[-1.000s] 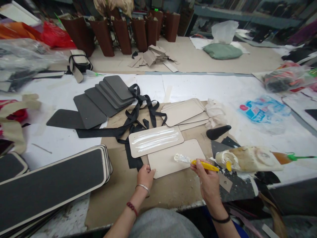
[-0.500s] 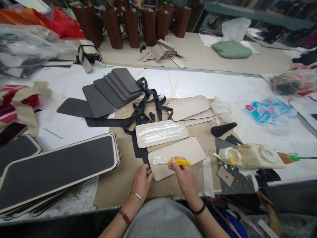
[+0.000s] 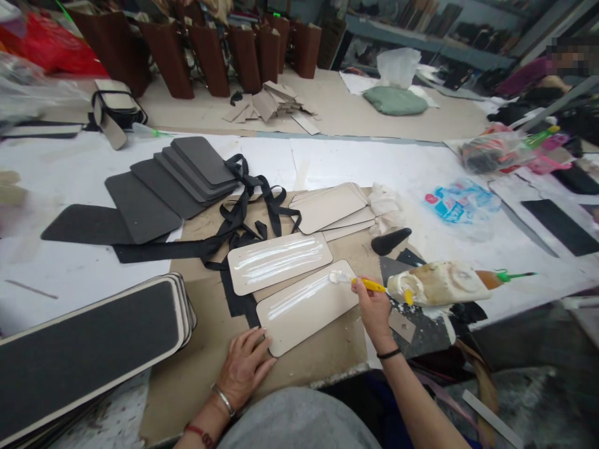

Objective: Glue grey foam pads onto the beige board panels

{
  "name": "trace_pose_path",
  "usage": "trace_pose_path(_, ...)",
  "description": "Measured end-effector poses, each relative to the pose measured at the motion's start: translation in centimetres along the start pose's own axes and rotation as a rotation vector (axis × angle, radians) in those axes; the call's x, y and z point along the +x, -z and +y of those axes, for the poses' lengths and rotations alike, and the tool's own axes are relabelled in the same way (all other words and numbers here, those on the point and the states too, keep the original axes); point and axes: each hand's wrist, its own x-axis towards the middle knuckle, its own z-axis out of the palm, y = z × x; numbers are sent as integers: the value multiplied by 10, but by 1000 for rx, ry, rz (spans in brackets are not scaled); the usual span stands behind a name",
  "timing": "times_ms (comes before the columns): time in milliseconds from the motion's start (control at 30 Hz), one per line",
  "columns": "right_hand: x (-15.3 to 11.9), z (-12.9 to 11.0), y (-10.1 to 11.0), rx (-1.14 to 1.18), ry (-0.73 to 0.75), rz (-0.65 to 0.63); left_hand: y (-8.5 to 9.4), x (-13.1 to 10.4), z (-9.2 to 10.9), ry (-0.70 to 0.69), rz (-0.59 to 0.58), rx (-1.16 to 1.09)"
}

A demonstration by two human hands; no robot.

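Note:
My right hand [image 3: 374,308] grips a yellow-handled brush [image 3: 369,284]. White glue [image 3: 340,274] covers its bristles, which rest on the upper right part of a beige rounded panel [image 3: 306,315]. Shiny white streaks run across that panel's upper half. My left hand [image 3: 244,363] lies with fingers stretched out, fingertips at the panel's lower left corner. Just behind lies a second beige panel [image 3: 281,262], also streaked with white. To the right, a cut-open plastic bottle [image 3: 440,284] lies on its side, smeared with glue around its opening.
Dark grey panels [image 3: 154,181] fan out at the back left, beside tangled black straps [image 3: 243,206]. More beige panels [image 3: 330,209] are stacked behind. Long black panels with pale borders [image 3: 93,337] pile up at left. Brown bags [image 3: 210,59] stand at the back; a person sits far right.
The brush has moved rightward and away across the front panel, and white streaks now show on it. My left hand's fingers have spread flatter at the corner. The view has turned right.

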Motion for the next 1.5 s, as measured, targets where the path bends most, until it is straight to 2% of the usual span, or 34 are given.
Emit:
trace_pose_path(100, 9, 1, 12, -147, 99, 68, 2, 4, -1, -28, 17, 11)
trace_pose_path(200, 7, -1, 21, -288, 275, 118, 1, 6, -2, -42, 30, 6)
trace_pose_path(300, 0, -1, 26, -414, 473, 68, -1, 6, -3, -40, 41, -4)
trace_pose_path(400, -13, 1, 25, -494, 574, -22, -2, 6, -2, -23, 80, -36)
trace_pose_path(500, -35, 0, 16, -533, 595, -121, -2, 7, -1, -23, 108, -56)
trace_pose_path(633, -79, -13, -5, -489, 600, -240, -4, 5, -1, -24, 128, -40)
trace_pose_path(800, -133, -40, -26, -289, 572, -392, -5, 3, 0, 1, 100, -42)
trace_pose_path(900, -147, -52, -29, -134, 511, -427, -4, 1, 0, 0, 91, -52)
trace_pose_path(1000, -147, -56, -32, -14, 376, -367, -4, -3, -1, -30, 95, -28)
trace_pose_path(1133, -141, -49, -48, 197, 78, -324, -6, -10, -4, -60, 68, 3)
trace_pose_path(1233, -127, -37, -54, 254, -6, -301, -11, -14, -7, -56, 64, -3)
trace_pose_path(1300, -108, -27, -46, 188, -3, -194, -14, -15, -9, -53, 54, -12)
trace_pose_path(1400, -73, -17, -16, 44, 37, -1, -17, -15, -10, -43, 39, -22)
trace_pose_path(1500, -53, -16, 12, -17, 72, 87, -17, -14, -9, -33, 55, -17)
